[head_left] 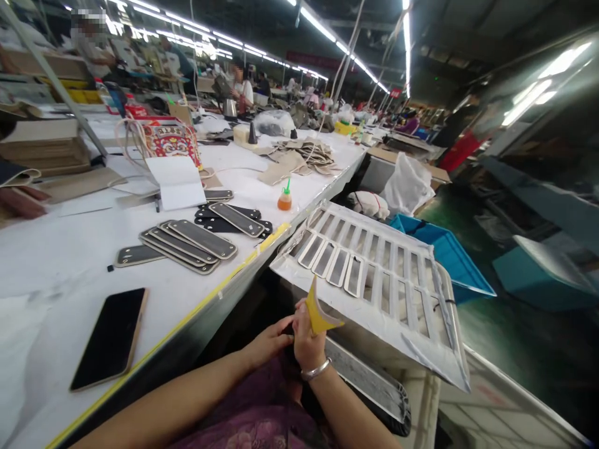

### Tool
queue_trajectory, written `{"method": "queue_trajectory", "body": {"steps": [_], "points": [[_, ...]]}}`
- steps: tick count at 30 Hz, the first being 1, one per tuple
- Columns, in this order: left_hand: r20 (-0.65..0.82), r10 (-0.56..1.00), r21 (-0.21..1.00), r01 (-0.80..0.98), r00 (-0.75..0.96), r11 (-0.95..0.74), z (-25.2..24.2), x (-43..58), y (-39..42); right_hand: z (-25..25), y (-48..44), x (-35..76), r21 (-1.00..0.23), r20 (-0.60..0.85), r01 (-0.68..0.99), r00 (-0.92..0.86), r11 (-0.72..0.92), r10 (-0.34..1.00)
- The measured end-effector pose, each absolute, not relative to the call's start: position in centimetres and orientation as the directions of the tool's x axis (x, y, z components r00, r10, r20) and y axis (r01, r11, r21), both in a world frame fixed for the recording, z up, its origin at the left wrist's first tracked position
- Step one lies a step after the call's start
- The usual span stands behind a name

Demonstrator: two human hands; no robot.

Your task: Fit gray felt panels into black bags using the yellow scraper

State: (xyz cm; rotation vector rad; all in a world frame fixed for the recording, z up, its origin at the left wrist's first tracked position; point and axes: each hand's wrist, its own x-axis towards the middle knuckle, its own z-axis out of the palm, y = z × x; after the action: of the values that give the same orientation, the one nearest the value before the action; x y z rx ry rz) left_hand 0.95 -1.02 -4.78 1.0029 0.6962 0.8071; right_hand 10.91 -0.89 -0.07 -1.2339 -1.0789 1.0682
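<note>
My right hand [309, 340], with a silver bangle at the wrist, is closed around a yellow piece with a concave end and pale edge [321, 312]; its kind is unclear. Against it, the fingers of my left hand [269, 342] are pinched together over something small and dark, mostly hidden. Just beyond my hands, a slatted white rack [397, 330] carries several grey strips with pale edges [336, 265]. On the table to the left lie overlapping dark strips with pale borders and eyelets at the ends [201, 238].
A phone [110, 337] lies near the yellow-taped edge of the white table [187, 330]. Farther back are a green-tipped bottle of orange liquid [284, 198], a white notepad [180, 184] and beige pieces [304, 156]. A blue bin [461, 262] stands behind the rack. People work in the background.
</note>
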Motion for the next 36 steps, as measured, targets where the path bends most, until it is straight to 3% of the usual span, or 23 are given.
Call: {"method": "queue_trajectory", "body": {"steps": [4, 6, 9, 11, 14, 16, 18, 21, 24, 27, 32, 36], "points": [[-0.123, 0.864, 0.946, -0.205, 0.489, 0.250, -3.6, 1.8, -1.0, 0.4, -0.3, 10.8, -0.938, 0.175, 0.312, 0.055, 0.150, 0.983], [-0.098, 0.853, 0.962, -0.171, 0.512, 0.214, -2.7, 1.0, -0.8, 1.0, 0.7, 10.6, -0.897, 0.137, 0.424, 0.002, 0.123, 0.991], [-0.093, 0.890, 0.994, -0.016, 0.446, 0.112, -1.1, -3.1, -0.8, 2.1, 2.1, 9.4, -0.918, -0.063, 0.397, -0.152, 0.003, 0.986], [-0.082, 0.959, 0.965, 0.263, 0.271, 0.008, 0.4, -7.8, -1.4, 2.7, 2.8, 7.6, -0.919, -0.294, 0.347, -0.289, -0.186, 0.911], [0.080, 0.997, 0.747, 0.662, -0.006, -0.056, 2.4, -16.0, -3.1, 2.8, 3.9, 3.2, -0.797, -0.604, 0.384, -0.477, -0.467, 0.639], [0.146, 0.979, 0.613, 0.790, -0.140, 0.022, 3.1, -21.1, -4.5, 2.3, 4.8, -0.1, -0.747, -0.662, 0.430, -0.560, -0.508, 0.498], [0.168, 0.956, 0.525, 0.843, -0.242, 0.121, 3.2, -25.2, -5.5, 1.5, 5.8, -3.1, -0.753, -0.651, 0.443, -0.610, -0.486, 0.452], [0.218, 0.923, 0.462, 0.866, -0.318, 0.189, 2.4, -28.7, -5.6, 0.3, 7.0, -5.5, -0.776, -0.631, 0.493, -0.603, -0.394, 0.489], [0.316, 0.912, 0.420, 0.901, -0.262, 0.113, 1.4, -28.8, -2.5, -0.8, 7.2, -5.6, -0.791, -0.567, 0.555, -0.509, -0.257, 0.647], [0.354, 0.929, 0.363, 0.931, -0.108, -0.031, 0.8, -25.8, 3.4, -1.6, 6.1, -5.0, -0.814, -0.403, 0.572, -0.426, -0.105, 0.810], [0.261, 0.963, 0.330, 0.932, 0.064, -0.152, 0.2, -18.0, 13.3, -2.3, 3.9, -5.1, -0.809, -0.231, 0.585, -0.400, 0.053, 0.887], [0.144, 0.987, 0.359, 0.926, 0.072, -0.120, -0.4, -15.0, 16.9, -3.6, 4.0, -4.8, -0.853, -0.201, 0.522, -0.332, 0.002, 0.922]]}}
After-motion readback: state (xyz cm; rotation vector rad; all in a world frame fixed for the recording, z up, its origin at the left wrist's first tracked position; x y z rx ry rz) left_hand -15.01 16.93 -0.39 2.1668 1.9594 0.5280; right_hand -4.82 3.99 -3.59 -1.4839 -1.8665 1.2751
